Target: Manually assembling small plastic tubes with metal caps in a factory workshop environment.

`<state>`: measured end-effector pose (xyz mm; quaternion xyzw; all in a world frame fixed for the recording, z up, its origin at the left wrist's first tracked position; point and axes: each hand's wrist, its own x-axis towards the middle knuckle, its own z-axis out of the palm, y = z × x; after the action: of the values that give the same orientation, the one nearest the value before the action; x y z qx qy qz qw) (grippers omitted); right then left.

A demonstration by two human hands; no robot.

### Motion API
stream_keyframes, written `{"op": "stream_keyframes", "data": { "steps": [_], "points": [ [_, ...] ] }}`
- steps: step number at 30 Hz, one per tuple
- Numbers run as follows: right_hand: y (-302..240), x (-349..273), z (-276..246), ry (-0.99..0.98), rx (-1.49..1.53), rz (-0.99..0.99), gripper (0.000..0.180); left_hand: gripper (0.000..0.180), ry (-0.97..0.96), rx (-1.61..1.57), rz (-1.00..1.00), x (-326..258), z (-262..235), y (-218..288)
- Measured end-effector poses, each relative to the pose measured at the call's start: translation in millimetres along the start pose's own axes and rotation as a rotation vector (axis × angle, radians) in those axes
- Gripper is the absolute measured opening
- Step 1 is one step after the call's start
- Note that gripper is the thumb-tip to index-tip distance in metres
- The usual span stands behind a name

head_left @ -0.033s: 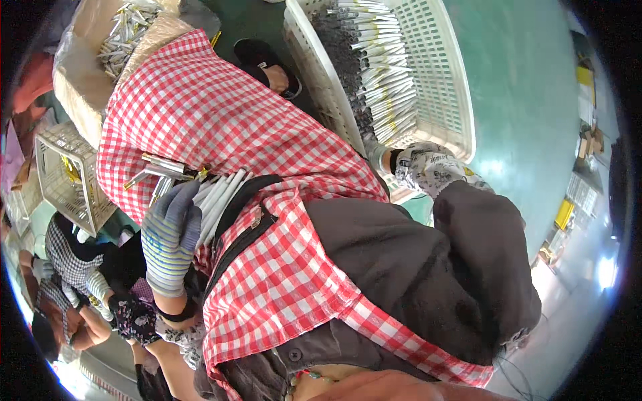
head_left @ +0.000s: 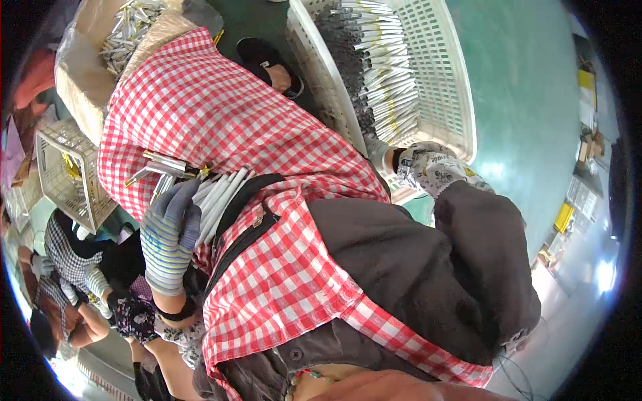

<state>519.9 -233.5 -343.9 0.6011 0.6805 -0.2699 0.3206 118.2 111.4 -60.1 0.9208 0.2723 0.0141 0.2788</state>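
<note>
My left hand (head_left: pixel 172 234), in a striped knit glove, is closed around a bundle of slim white tubes (head_left: pixel 223 194) against my lap. Silvery metal-looking pieces with brassy ends (head_left: pixel 167 166) stick out past the fingers on the red checked apron (head_left: pixel 214 113). My right hand (head_left: pixel 378 152), also gloved, reaches to the near end of a white slotted crate (head_left: pixel 466 100); its fingers are hidden. In that crate lie rows of white tubes with dark ends and yellow marks (head_left: pixel 389 73).
At the upper left, a plastic-lined box (head_left: pixel 80 80) holds loose white and yellow pieces (head_left: pixel 130 33). Below it is a smaller slotted crate (head_left: pixel 83 180). Other people (head_left: pixel 73 294) sit at the lower left. A dark shoe (head_left: pixel 264 63) rests on the green floor (head_left: pixel 521 87).
</note>
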Motion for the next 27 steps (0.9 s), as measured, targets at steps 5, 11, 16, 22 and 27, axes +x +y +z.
{"op": "stream_keyframes", "data": {
  "steps": [5,11,16,22,27],
  "points": [
    [15.1,1.3,-20.2,0.046,0.065,-0.045,0.037,0.036,0.022,0.047,-0.048,-25.6,-12.5,-20.4],
    [15.0,13.9,-55.9,0.089,0.151,-0.199,0.035,0.03,0.206,0.002,-0.173,-60.2,-36.0,-59.1],
    [26.1,38.0,-90.8,0.035,0.23,-0.163,0.034,0.028,0.356,0.035,-0.13,-74.9,-43.2,-77.0],
    [-47.7,-33.5,-348.0,0.63,0.139,-0.098,0.019,0.037,0.294,0.231,0.173,-45.7,-23.6,-87.4],
    [-149.5,-25.2,-443.4,0.478,0.455,-0.711,0.021,0.036,0.229,0.486,0.052,-46.7,1.9,-88.3]
  ]
}}
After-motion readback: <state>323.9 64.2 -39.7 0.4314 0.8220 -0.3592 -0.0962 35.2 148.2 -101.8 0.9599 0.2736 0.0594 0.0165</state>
